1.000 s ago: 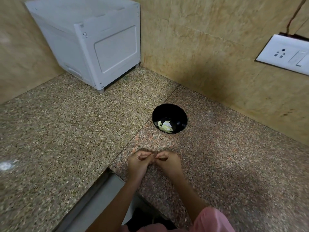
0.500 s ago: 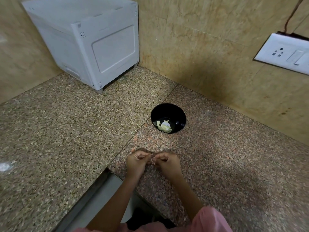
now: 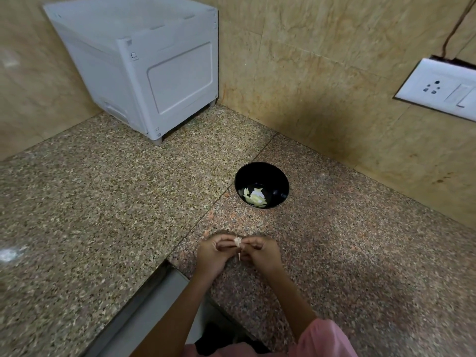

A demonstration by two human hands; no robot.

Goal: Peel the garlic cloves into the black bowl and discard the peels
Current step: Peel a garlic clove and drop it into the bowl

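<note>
Both hands meet above the granite counter: the left hand and right hand pinch a small garlic clove between their fingertips. Beyond them, apart, the black bowl holds pale peeled cloves. A white appliance stands in the far corner.

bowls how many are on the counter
1. The black bowl stands on the granite counter close to the wall, beyond the left hand and right hand, peeled garlic inside it. More could lie outside the frame.
</note>
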